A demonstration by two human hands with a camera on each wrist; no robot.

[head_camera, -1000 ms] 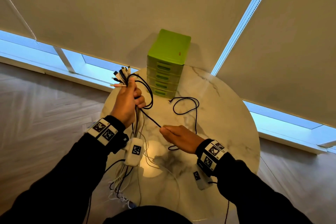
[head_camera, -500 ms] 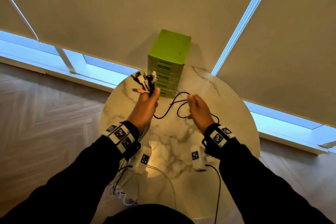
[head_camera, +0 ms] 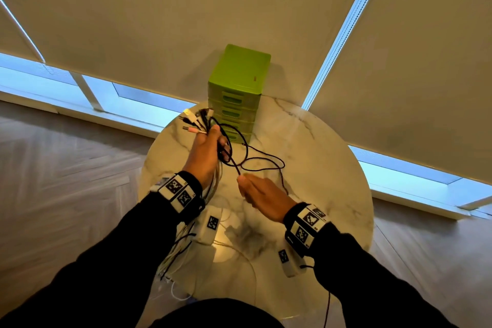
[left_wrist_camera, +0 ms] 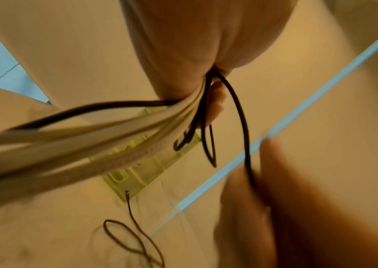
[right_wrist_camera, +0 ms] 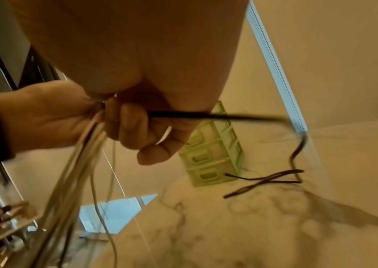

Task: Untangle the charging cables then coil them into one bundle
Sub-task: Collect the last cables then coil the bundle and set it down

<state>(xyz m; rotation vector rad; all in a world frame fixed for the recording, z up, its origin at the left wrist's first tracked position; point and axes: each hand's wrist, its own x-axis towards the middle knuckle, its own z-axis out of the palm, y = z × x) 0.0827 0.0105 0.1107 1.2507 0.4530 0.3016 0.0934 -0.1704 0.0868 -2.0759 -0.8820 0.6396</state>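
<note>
My left hand (head_camera: 209, 150) is raised over the marble table and grips a bundle of white and black charging cables (left_wrist_camera: 114, 145). Their plug ends (head_camera: 195, 121) fan out above the fist, and the long tails (head_camera: 173, 255) hang past the table's near left edge. One black cable (head_camera: 262, 161) leaves the fist in a loop. My right hand (head_camera: 251, 188) pinches it close below the left hand. Beyond the pinch the black cable (right_wrist_camera: 263, 181) lies in loose curls on the table, its tip near the green drawers. The right hand's fingers (left_wrist_camera: 273, 172) are blurred.
A green drawer unit (head_camera: 239, 82) stands at the far edge of the round marble table (head_camera: 327, 176), against beige roller blinds. Wood floor surrounds the table. A thin pale cable (head_camera: 247, 261) trails across the near part of the tabletop.
Half a second ago both hands were further out over the table, the right holding the black cable up beside the left. The right hand has since drawn back toward me along the cable.
</note>
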